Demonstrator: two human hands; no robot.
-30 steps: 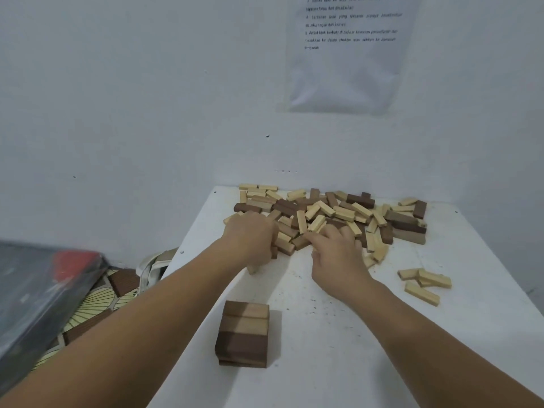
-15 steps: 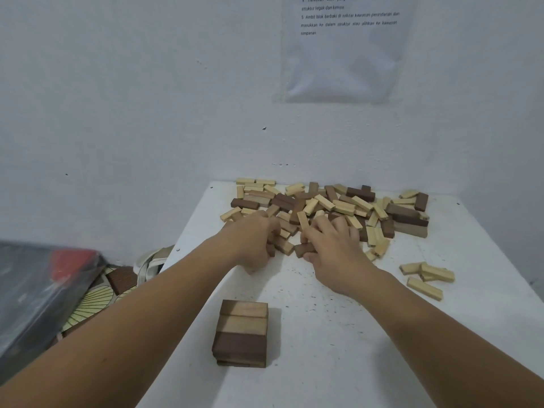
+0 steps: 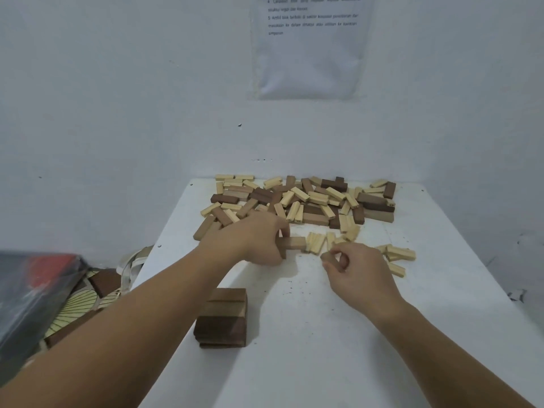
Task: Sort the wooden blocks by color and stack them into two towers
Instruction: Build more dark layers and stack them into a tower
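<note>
Your left hand [image 3: 253, 240] gripped a brown block [image 3: 293, 243], crosswise, beyond the brown stack [image 3: 223, 316] by the table's [image 3: 323, 348] left edge; whether your curled right hand [image 3: 359, 272] held anything, I could not tell.

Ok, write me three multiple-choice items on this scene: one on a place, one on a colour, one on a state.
1. Relative to the pile, the brown tower stands: A on top; B apart, nearer the camera; C behind it.
2. The block that the left hand grips is: A brown; B pale; C red.
3. The pile's blocks lie: A in neat rows; B jumbled; C boxed.
Key: B, bare table lies between them; A, its visible face is brown; B, they cross at all angles.
</note>
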